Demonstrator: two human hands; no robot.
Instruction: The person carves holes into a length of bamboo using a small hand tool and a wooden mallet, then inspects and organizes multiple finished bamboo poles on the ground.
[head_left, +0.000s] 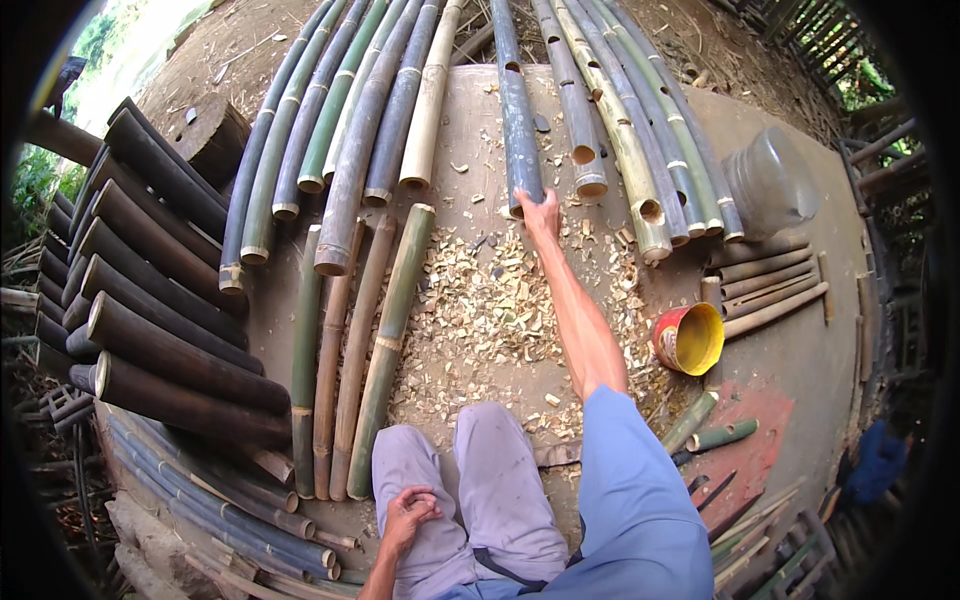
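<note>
Right at the near end of a dark bamboo pole (pixel 518 130), the right hand (pixel 538 205) has its fingers wrapped round the stem by the open cut mouth; whatever's tucked underneath is hidden, so can't tell how tight it is. That pole lies mid-row pointing away, a dark hole cut in its top, far end chopped off by the upper edge. Left hand (pixel 410 512) is down over the grey trousers (pixel 510 490), fingers loosely curled, palm out of sight, so no idea if anything's in it. Near side of the pole it's all wood chips (pixel 490 300), pale, curly and flaky. To the right are hollow poles with rounded holes (pixel 620 130), to the left smoother green and grey poles (pixel 345 200), some also running out of frame. Further right there's a red bucket with a yellow inside (pixel 690 340), tipped our way, bottom hard to read, and a cloudy see-through container (pixel 770 180). Far left, thick brown-black tubes (pixel 180 390) overlap so much you can't count them. Something blue (pixel 878 462) at the right rim is too murky to identify.
</note>
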